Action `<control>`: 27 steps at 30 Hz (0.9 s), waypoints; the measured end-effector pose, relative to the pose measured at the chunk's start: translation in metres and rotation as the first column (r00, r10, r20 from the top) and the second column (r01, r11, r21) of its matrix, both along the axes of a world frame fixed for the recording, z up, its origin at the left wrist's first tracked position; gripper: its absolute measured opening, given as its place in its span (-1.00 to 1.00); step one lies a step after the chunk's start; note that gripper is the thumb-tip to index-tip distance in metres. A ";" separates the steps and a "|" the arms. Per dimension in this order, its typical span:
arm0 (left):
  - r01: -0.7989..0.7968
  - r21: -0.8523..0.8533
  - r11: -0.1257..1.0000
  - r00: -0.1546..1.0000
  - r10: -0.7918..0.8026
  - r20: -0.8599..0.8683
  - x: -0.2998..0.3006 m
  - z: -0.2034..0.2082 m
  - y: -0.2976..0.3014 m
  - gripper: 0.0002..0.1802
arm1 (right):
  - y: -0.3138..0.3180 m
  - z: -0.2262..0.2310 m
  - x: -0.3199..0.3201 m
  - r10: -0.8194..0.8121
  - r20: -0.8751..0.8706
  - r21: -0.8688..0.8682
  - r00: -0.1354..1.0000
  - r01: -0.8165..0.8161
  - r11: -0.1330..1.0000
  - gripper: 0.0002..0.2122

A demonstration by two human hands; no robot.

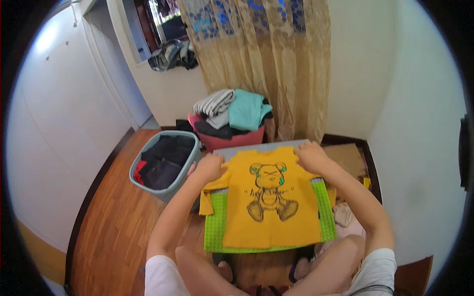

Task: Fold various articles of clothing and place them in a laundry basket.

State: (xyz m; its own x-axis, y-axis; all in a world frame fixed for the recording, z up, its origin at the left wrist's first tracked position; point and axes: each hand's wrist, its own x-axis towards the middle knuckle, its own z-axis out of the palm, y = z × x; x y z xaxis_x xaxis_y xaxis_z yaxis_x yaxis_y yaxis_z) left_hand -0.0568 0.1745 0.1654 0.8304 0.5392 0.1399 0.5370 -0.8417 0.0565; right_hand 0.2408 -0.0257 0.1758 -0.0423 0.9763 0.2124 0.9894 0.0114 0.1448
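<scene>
A yellow long-sleeved shirt [237, 217] with a bear drawing on its front lies spread over a small table [215, 241], its neck pointing away from me. Bright green studded panels form the near part of the tabletop, and a grey one the far part. My left hand [211, 166] is closed on the shirt's left shoulder, with that sleeve hanging bent below it. At the opposite shoulder my right hand [312, 157] also has its fingers closed on the cloth. The right sleeve lies partly under my right forearm.
Left of the table stands a light blue basket [170, 190] of dark clothes. Behind it, a pink basket [232, 142] holds folded clothes, a teal checked piece [247, 109] on top. Flattened cardboard [345, 158] lies at the right, near the wall. A curtain [266, 64] hangs behind.
</scene>
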 end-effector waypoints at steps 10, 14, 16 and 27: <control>-0.239 -0.365 0.900 0.950 0.139 -0.280 -0.092 -0.129 -0.130 -0.37 | -0.160 -0.112 -0.048 -0.529 -0.280 -0.533 0.801 0.329 0.780 -0.50; -0.308 -0.396 0.865 0.949 0.307 -0.068 -0.098 -0.148 -0.143 -0.49 | -0.179 -0.123 -0.055 -0.635 -0.456 -0.544 0.624 0.369 0.753 -0.56; -0.293 -0.382 0.877 0.939 0.339 0.057 -0.101 -0.156 -0.147 -0.56 | -0.184 -0.137 -0.055 -0.637 -0.496 -0.550 0.590 0.354 0.756 -0.59; -0.021 -0.859 0.511 0.690 0.630 0.358 -0.126 -0.176 -0.137 -0.88 | -0.195 -0.117 -0.064 -0.379 -0.846 -0.485 -0.374 0.247 0.839 -0.72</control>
